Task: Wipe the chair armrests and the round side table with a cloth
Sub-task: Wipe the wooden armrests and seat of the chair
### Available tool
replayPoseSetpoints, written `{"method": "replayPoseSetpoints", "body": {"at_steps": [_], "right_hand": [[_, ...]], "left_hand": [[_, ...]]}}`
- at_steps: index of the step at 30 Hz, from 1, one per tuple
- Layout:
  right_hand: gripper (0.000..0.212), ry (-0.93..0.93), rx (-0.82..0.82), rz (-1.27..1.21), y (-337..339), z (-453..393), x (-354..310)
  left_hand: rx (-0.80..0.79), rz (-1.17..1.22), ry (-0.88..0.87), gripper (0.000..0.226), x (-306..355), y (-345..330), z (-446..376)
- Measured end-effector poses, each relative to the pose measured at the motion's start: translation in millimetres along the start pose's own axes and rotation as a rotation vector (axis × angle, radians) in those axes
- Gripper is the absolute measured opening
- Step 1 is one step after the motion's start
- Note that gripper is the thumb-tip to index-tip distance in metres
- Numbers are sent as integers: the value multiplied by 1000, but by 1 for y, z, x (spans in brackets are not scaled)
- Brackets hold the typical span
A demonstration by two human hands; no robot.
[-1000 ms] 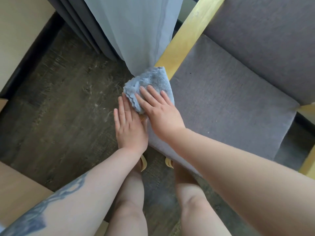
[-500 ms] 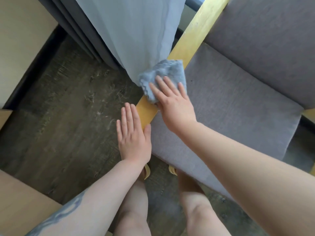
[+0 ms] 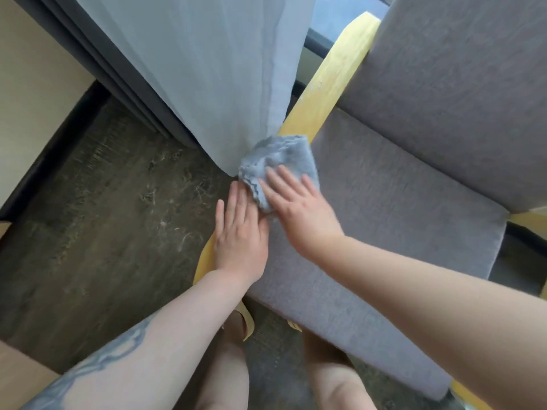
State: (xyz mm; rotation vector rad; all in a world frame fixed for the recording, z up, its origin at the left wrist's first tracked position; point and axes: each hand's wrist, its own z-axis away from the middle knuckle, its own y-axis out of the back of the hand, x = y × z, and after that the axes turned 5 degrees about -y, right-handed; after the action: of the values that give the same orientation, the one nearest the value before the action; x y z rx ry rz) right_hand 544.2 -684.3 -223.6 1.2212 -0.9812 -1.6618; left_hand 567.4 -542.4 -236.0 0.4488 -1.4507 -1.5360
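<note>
On the wooden armrest [image 3: 331, 84] along the chair's left side: a blue-grey cloth [image 3: 278, 161], fluffy microfibre, folded into a thick wad with a scalloped edge toward the floor side. It sits about midway along the armrest, covering the full width of the wood there.

Right hand [image 3: 299, 208]: laid flat on the near part of the cloth, fingers straight and slightly spread, pressing it to the armrest. No curl round the fabric.

Left hand [image 3: 239, 232]: flat on the bare armrest just nearer the person than the cloth, fingers straight and together, fingertips touching the cloth's scalloped edge. The 2 hands lie side by side, thumb sides nearly meeting.

Armrest: pale yellow wood, smooth, running up toward the chair back. Grey fabric seat cushion [image 3: 399, 208] just beside it; grey backrest [image 3: 458, 69] above.

A light blue curtain [image 3: 207, 69] hangs down to the armrest, its lower tip touching the cloth's far edge. Darker grey curtain folds [image 3: 118, 69] behind it. Dark wood-grain floor [image 3: 103, 202] below.

A blue-grey tattoo shows on the left forearm. No brands, labels or writing readable anywhere.
</note>
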Motion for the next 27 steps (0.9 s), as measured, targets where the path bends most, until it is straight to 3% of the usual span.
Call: {"method": "replayPoseSetpoints", "body": {"at_steps": [3, 7, 8, 13, 15, 18, 20, 24, 27], "right_hand": [[62, 153, -87, 96, 14, -19, 11], [65, -201, 47, 20, 19, -20, 25], [66, -217, 80, -7, 13, -13, 17], [59, 116, 5, 3, 9, -26, 2], [60, 18, -10, 32, 22, -45, 20], [65, -175, 97, 6, 23, -36, 37], [59, -62, 117, -42, 11, -19, 28], [58, 201, -7, -74, 12, -37, 30], [64, 7, 64, -70, 23, -55, 51]], "left_hand": [[29, -26, 55, 65, 1, -3, -4], [15, -13, 57, 65, 3, -3, -3], [14, -30, 72, 65, 3, -4, -4], [46, -111, 152, 65, 8, -9, -5], [42, -87, 141, 66, 9, -8, -6], [36, -51, 78, 64, 8, -5, -10], [34, -54, 32, 62, 6, -5, -16], [78, -31, 103, 62, 9, -6, -26], [68, -38, 124, 63, 14, -6, -27]]}}
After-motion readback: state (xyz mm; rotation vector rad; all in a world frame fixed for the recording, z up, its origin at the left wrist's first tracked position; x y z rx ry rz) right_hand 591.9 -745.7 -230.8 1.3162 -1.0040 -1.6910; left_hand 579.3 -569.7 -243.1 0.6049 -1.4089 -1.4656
